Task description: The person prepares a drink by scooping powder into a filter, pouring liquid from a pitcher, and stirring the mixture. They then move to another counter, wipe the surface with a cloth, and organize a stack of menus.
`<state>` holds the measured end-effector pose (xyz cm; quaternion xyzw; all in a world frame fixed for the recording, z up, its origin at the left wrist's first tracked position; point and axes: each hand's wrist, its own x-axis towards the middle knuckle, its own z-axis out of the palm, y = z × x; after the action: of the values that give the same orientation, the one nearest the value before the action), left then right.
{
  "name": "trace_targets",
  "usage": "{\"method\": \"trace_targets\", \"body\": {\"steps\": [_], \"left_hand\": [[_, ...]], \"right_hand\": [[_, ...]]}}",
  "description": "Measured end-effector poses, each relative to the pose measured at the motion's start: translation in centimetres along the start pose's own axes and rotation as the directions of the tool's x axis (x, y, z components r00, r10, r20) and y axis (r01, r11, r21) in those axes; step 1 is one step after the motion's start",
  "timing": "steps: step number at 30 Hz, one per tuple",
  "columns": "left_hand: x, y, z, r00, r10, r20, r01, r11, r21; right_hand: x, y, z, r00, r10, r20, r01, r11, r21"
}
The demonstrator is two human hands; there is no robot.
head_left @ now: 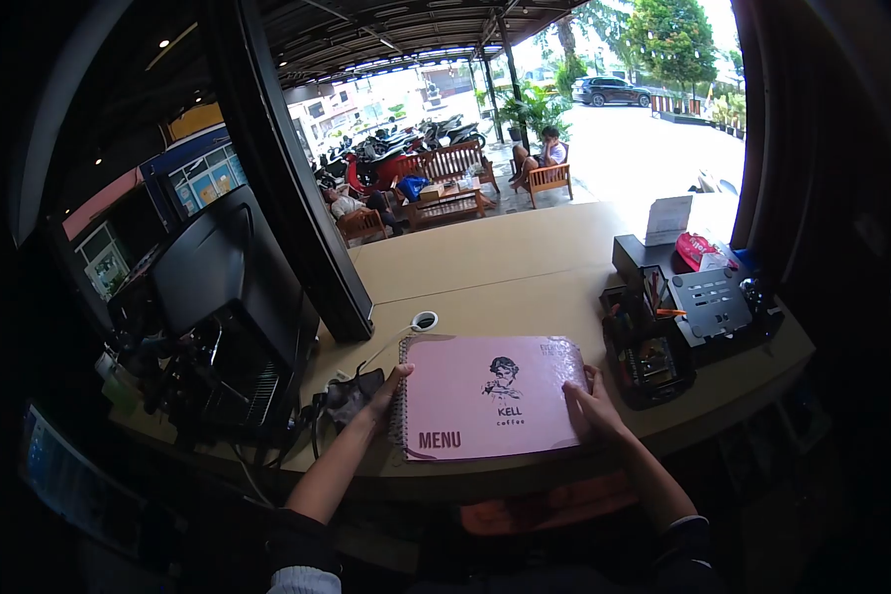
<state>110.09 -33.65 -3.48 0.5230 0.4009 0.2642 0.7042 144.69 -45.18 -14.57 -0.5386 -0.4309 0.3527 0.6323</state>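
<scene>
A pink spiral-bound menu (455,396) is held at the counter's near edge, its cover facing up with a dark drawing and the words "KELL coffee" and "MENU". My left hand (391,389) grips its spiral edge, thumb on top. On the opposite side, my right hand (591,401) is closed on the right edge, thumb over the cover and fingers partly hidden beneath. Just beyond the menu lies a white ring-shaped roll (425,321). Dark cables and a small dark object (351,396) lie left of my left hand.
The wooden counter (505,257) stretches ahead to an open window. A dark post (297,168) and a black monitor (213,262) stand left. At right are a black organizer (648,361) and a metal stand (710,302). People sit outside on wooden chairs near parked motorbikes.
</scene>
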Motion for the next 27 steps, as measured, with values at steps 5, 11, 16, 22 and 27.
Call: {"method": "trace_targets", "body": {"steps": [5, 11, 16, 22, 27], "left_hand": [[-2.2, 0.4, 1.7, 0.997, 0.069, -0.038, -0.071, 0.996, -0.055], [-2.5, -1.2, -0.5, 0.963, 0.270, -0.006, -0.269, 0.962, 0.033], [-2.6, -0.1, -2.3, 0.861, 0.507, 0.039, -0.506, 0.847, 0.163], [-0.7, -1.0, -3.4, 0.860, 0.509, 0.032, -0.510, 0.860, 0.038], [-0.7, -2.7, -4.2, 0.884, 0.466, -0.036, -0.447, 0.865, 0.230]], "right_hand": [[1.5, -3.8, -0.1, 0.984, 0.179, -0.001, -0.179, 0.984, 0.006], [2.3, -9.4, 1.3, 0.943, 0.298, 0.147, -0.317, 0.940, 0.124], [4.4, -9.8, 2.7, 1.000, 0.013, -0.001, -0.013, 0.985, 0.171], [6.3, -8.2, 3.7, 0.941, -0.339, 0.008, 0.327, 0.914, 0.239], [5.1, -8.3, 3.9, 0.916, -0.400, -0.027, 0.393, 0.883, 0.255]]}}
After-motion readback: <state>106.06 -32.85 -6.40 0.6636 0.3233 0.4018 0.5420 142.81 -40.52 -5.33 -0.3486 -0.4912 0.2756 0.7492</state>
